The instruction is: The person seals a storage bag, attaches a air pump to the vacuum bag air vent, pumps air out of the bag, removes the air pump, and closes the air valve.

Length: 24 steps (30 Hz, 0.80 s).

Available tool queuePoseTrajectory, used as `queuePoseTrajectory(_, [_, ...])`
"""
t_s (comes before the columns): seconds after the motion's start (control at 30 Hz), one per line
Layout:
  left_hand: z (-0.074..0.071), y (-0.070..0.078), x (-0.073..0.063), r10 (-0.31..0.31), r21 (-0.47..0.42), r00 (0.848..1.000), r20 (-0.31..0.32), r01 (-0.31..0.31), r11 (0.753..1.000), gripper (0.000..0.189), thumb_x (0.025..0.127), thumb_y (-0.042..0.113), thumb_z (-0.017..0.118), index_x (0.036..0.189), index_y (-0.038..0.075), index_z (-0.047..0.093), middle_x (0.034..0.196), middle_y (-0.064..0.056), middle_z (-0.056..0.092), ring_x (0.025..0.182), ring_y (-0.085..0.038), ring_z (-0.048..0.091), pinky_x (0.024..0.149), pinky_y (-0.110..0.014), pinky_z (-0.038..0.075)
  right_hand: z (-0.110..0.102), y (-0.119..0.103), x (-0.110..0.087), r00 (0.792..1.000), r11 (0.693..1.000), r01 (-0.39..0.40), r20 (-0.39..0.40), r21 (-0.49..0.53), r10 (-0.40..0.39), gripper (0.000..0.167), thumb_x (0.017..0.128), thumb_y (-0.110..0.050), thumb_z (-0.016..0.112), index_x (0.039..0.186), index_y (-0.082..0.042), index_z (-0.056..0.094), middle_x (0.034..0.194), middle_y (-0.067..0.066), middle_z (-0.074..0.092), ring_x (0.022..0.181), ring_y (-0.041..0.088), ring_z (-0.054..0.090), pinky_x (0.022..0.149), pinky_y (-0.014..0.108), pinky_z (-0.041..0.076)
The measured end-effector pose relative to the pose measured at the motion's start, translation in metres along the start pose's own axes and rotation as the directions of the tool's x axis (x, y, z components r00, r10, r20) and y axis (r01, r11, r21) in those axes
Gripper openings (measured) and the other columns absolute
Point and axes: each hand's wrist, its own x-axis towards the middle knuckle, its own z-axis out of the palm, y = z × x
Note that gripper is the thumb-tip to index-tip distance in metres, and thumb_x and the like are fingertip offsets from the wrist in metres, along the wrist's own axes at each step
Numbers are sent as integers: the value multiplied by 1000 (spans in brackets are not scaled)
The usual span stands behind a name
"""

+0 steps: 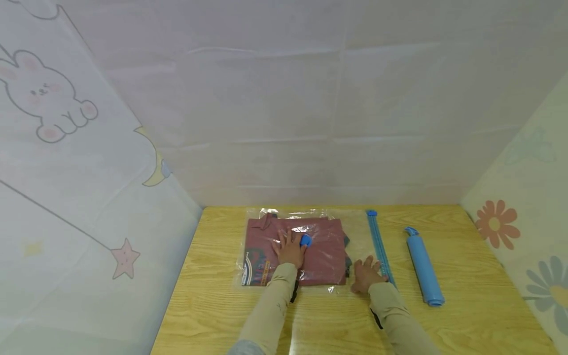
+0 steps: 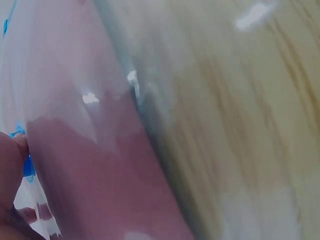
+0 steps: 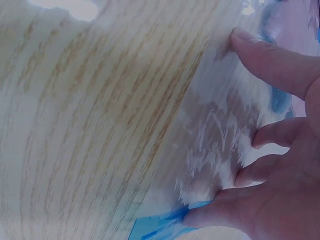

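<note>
On the table lies a clear plastic bag (image 1: 360, 231) with a folded dark red garment (image 1: 321, 266) inside, printed at its lower left corner. My left hand (image 1: 291, 250) rests on the bag over the garment with fingers spread, its thumb close to the round blue valve cap (image 1: 305, 240). Fingers apart, my right hand (image 1: 367, 275) presses the bag's bare right part. In the right wrist view its little finger touches the blue zip strip (image 3: 155, 225). Only part of the left hand (image 2: 11, 175) shows at the left wrist view's edge, beside the garment (image 2: 115, 170).
A blue hand pump (image 1: 424, 268) lies on the wooden table (image 1: 213, 315) to the right of the bag. At the top of the zip strip sits a blue slider (image 1: 372, 213). Patterned sheets (image 1: 275, 123) enclose the table at the back and both sides.
</note>
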Motion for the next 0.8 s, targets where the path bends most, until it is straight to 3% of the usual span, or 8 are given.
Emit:
queuePoseTrajectory(0.37, [6, 1, 0, -12, 0, 1000, -29, 12, 1000, 49, 93, 44, 58, 140, 35, 46, 159, -12, 26, 148, -43, 11, 103, -79, 17, 2, 0, 1, 1000, 1000, -10, -3, -7, 10, 83, 77, -17, 78, 140, 12, 33, 146, 48, 7, 130, 72, 7, 88, 87, 22])
queuePoseTrajectory(0.53, [4, 3, 1, -12, 48, 1000, -22, 13, 999, 49, 94, 46, 56, 141, 36, 45, 160, -11, 25, 149, -42, 11, 104, -79, 14, 2, 1, 1, 1000, 1000, -9, -3, -1, 9, 83, 78, -17, 77, 141, 12, 31, 146, 48, 5, 130, 72, 6, 88, 87, 21])
queuePoseTrajectory(0.8, [1, 6, 0, -26, 33, 999, -20, 27, 999, 48, 93, 43, 59, 139, 33, 48, 159, -13, 27, 148, -42, 13, 103, -80, 14, 2, 1, 1, 1000, 1000, -9, 0, 7, 9, 84, 78, -17, 77, 142, 12, 30, 147, 48, 4, 131, 71, 4, 89, 87, 19])
